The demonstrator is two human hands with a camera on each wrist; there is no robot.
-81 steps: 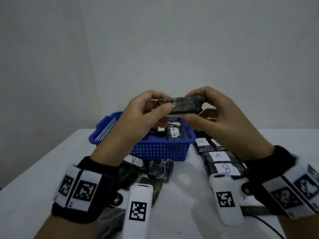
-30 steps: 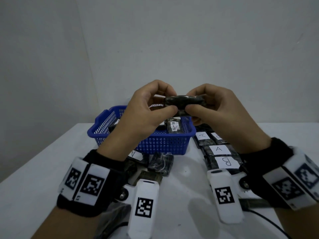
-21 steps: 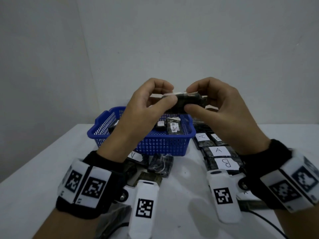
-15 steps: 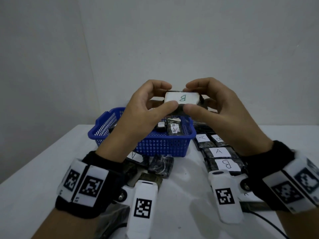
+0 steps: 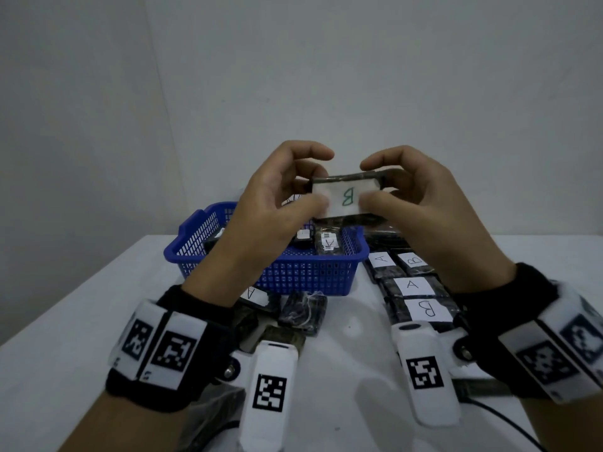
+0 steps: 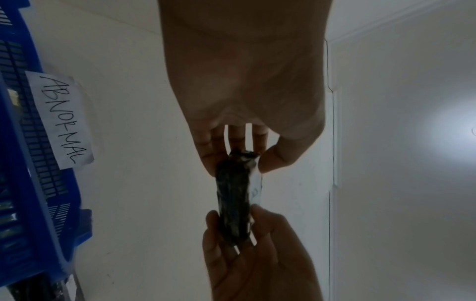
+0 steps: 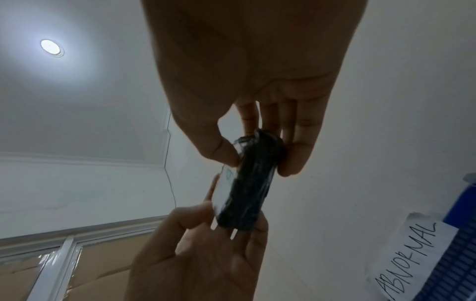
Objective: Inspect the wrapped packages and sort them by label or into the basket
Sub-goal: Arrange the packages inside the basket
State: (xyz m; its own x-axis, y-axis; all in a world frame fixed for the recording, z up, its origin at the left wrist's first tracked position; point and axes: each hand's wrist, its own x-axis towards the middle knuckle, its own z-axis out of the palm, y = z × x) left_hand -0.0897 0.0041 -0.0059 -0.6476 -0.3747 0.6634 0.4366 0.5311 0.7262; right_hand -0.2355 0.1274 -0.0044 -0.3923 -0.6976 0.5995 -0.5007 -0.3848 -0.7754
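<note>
Since earlier frames the wrapped package (image 5: pixel 346 199) got turned over: dark edge before, now its white "B" label faces the camera; hands about same height, above the basket.

Head view: left hand (image 5: pixel 277 203) and right hand (image 5: pixel 414 203) each pinch one end of the package, thumb in front, fingers curled behind, held in the air over the blue basket (image 5: pixel 293 272). Basket sits toward the far edge of the white desk (image 5: pixel 65 305), a few dark packages inside. Right of the basket, rows of labelled packages (image 5: pixel 412 285) reading A, B, A, B lie flat on the desk. In front of the basket, loose dark packages (image 5: pixel 303 311), one with an A label.

Left wrist view: left hand (image 6: pixel 247 91) thumb and fingers closed on the package (image 6: pixel 234 195) end, right hand (image 6: pixel 257 254) on the other end. Basket (image 6: pixel 15 163) at left edge with an "ABNORMAL" tag (image 6: pixel 61 120).

Right wrist view: right hand (image 7: pixel 247 81) pinches the package (image 7: pixel 247 183) top end, left hand (image 7: pixel 206 254) the bottom end. Tag (image 7: pixel 412 258) and basket (image 7: pixel 461 224) at right edge.
</note>
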